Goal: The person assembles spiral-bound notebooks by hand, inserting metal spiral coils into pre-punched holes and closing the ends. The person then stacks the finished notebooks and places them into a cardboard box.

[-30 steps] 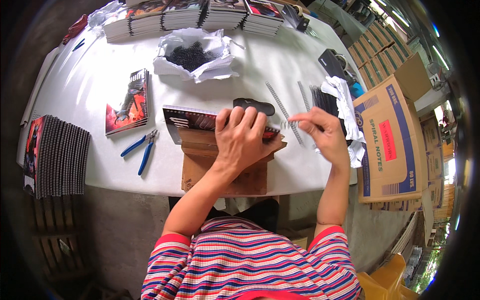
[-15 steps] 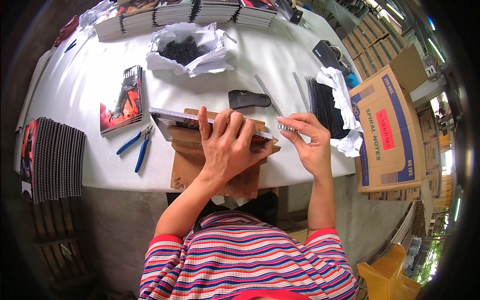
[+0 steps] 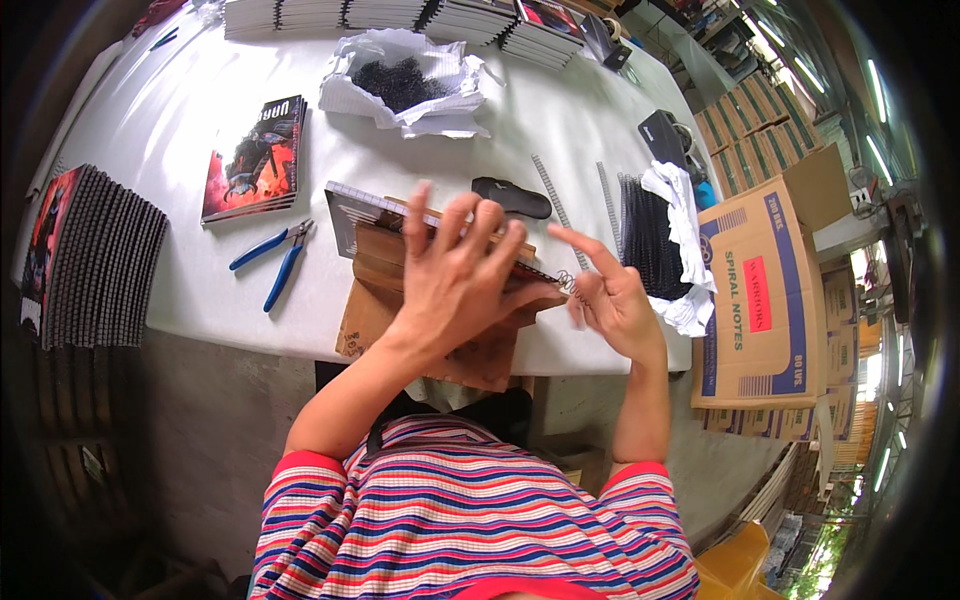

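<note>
A notebook [image 3: 343,215] with a dark cover leans on a stepped wooden block [image 3: 375,312] at the table's near edge. My left hand [image 3: 450,270] lies across it, fingers bent over its top edge and thumb along the near side, steadying it. From the notebook's right end sticks out a loose black spiral coil [image 3: 570,284]. Beside that coil end is my right hand [image 3: 618,305], its index finger stretched out and the others loosely curled and partly blurred. It grips nothing that I can see. My left hand hides most of the notebook's binding edge.
Blue-handled cutting pliers [image 3: 272,262] and red-covered notebooks [image 3: 258,165] lie left. Bound notebooks [image 3: 100,260] stand at far left. A black pouch [image 3: 512,197], loose coils [image 3: 555,205], a coil bundle [image 3: 652,240] and paper-wrapped coils [image 3: 400,85] lie beyond. A carton [image 3: 760,300] stands right.
My right hand has let go of the coil, its index finger now extended. The coil end stays at the notebook's edge. My left hand's fingers have spread slightly. The view has shifted.
</note>
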The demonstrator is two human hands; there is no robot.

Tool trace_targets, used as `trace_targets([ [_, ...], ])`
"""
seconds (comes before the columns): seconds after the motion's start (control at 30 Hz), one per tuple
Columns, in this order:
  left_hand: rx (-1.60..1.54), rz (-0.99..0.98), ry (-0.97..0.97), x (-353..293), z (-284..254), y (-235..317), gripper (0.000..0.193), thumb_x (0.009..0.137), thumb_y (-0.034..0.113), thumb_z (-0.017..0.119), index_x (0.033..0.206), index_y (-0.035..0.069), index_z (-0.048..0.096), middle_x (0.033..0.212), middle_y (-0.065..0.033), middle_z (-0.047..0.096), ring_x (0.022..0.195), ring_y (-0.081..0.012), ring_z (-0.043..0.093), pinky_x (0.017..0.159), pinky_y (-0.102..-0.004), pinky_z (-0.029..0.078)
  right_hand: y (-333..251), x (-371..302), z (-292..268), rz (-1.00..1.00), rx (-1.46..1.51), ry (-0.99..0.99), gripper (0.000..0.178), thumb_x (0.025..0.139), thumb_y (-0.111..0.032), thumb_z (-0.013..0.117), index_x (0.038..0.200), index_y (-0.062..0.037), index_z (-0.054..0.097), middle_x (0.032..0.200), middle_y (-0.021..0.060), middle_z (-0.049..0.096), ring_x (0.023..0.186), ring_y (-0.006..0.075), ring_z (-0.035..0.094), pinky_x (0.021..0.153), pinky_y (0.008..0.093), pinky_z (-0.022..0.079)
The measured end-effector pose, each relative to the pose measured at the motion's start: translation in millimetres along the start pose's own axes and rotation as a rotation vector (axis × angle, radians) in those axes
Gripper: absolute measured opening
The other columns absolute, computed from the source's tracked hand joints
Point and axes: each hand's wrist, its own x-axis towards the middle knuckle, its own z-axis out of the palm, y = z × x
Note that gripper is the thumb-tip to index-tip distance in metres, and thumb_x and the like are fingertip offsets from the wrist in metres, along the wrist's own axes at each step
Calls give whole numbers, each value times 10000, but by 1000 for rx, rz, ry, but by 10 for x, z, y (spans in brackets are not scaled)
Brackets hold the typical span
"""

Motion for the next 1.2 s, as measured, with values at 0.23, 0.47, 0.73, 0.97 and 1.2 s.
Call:
trace_targets([
  [0.23,-4,-24,32,-89,6,-172,505,593,522,743,840,109,593,855,-61,484,900,-249,463,967,-475,266,140,-69,24,-341,-353,245,345,777,-16,637,1110,-95,595,742,50,584,641,74,506,463,222,398],
  [0.47,-96,-25,50,-122,29,-247,447,588,495,745,757,114,586,848,-56,489,902,-238,476,942,-442,295,74,346,-419,48,49,-248,233,932,-97,436,1088,-11,585,618,32,565,530,74,527,504,227,426],
  [0.73,-78,-20,38,-76,43,-249,463,552,510,750,738,120,583,844,-40,489,918,-232,482,955,-447,274,1139,1525,-193,-219,-869,-97,307,676,-165,576,970,-86,540,1067,134,549,1018,314,529,864,380,443],
  [0.97,6,-105,-3,-65,-9,-83,489,544,501,749,792,113,582,926,-94,451,1004,-281,440,1014,-495,179,1472,1317,-139,-574,-961,56,469,705,-96,562,1174,-104,565,1052,136,595,837,297,595,767,333,475],
  [1.2,-30,-158,-28,-57,-34,-47,491,533,488,750,784,105,575,940,-103,444,1066,-283,414,1029,-496,154,932,762,-240,-387,-162,123,215,702,-78,697,891,21,671,826,158,675,747,199,657,687,281,509],
])
